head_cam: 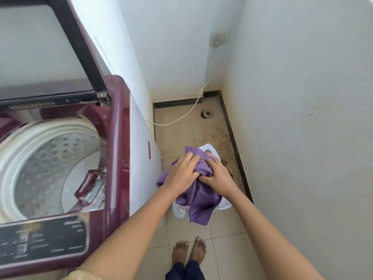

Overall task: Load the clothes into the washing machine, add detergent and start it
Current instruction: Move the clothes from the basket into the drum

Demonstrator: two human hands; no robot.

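Left hand (184, 170) and right hand (217, 176) both grasp purple cloth (198, 199). Hanging end below hands could drag, miss drum (50, 158) left of hands.

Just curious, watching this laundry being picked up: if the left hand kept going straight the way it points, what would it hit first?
Probably the white basket below the purple cloth that the left hand grips, though depth is unclear.

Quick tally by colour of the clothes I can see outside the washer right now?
Purple: 1, the purple garment gripped by the left hand and the right hand
White: 1, the white cloth under it
Brown: 1, a brown piece, mostly hidden
Total: 3 visible
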